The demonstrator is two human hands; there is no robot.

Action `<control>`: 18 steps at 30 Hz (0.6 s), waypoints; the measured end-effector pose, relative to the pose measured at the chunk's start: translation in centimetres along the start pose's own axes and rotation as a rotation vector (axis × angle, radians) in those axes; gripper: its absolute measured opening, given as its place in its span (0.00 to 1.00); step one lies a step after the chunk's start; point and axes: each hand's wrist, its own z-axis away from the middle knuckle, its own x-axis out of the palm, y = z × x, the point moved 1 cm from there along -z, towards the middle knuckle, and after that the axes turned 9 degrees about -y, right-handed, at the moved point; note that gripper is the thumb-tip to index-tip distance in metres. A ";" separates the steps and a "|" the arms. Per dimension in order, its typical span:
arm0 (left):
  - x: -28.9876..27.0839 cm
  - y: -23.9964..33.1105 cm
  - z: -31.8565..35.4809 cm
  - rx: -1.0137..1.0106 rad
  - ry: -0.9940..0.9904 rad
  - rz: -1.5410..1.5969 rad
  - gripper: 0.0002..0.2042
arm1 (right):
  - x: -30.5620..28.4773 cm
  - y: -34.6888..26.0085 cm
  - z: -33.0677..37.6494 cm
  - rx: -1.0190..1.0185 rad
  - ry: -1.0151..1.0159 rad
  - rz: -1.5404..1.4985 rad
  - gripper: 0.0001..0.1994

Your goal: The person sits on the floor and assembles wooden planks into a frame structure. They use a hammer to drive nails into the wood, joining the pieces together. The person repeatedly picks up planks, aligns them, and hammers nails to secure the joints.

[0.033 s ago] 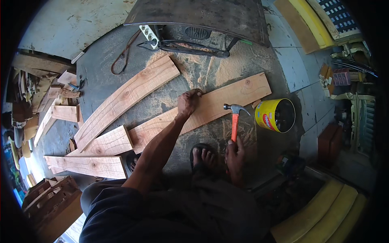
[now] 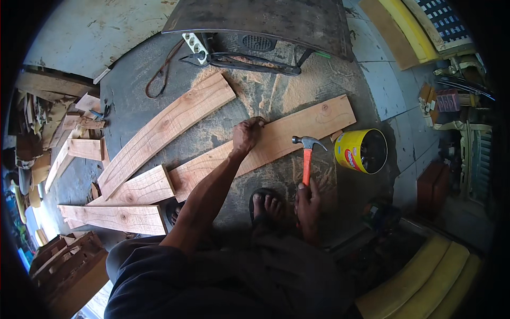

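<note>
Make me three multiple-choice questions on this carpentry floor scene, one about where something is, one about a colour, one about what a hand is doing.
1. Where does the yellow can lie?
A. Past the right end of the long plank
B. On the stacked scraps at the left
C. Under the dark panel at the top

2. What colour is the hammer handle?
A. Blue
B. Orange
C. Black

3. What is the left hand doing?
A. Hanging in the air
B. Lifting the can
C. Pressing on the long plank

Answers: 1 A, the can sits by the plank's right end. 2 B, the shaft is orange. 3 C, the fingers rest on the board while the right hand grips the hammer.
</note>
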 end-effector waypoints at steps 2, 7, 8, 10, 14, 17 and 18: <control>0.4 -0.1 0.1 0.021 0.042 -0.008 0.10 | 0.0 0.2 -0.3 -0.048 -0.003 0.052 0.17; 1.3 -1.0 -0.2 0.202 0.137 -0.096 0.10 | 0.1 1.3 -1.6 -0.323 -0.018 0.344 0.18; 1.2 -1.6 -0.2 0.262 0.150 -0.115 0.10 | 0.5 0.3 -1.6 -0.371 -0.026 0.415 0.20; 1.0 -2.9 -0.1 0.316 0.167 -0.130 0.10 | 1.7 -2.3 -1.5 -0.431 -0.039 0.570 0.21; 1.1 -2.9 -0.2 0.295 0.146 -0.162 0.10 | 2.7 -5.2 -2.7 -0.470 -0.055 0.584 0.20; 1.2 -2.1 0.1 0.288 0.134 -0.193 0.10 | 3.4 -6.1 -3.3 -0.519 -0.011 0.606 0.20; 1.3 -1.9 0.2 0.290 0.132 -0.193 0.10 | 3.5 -6.2 -3.4 -0.515 0.001 0.608 0.20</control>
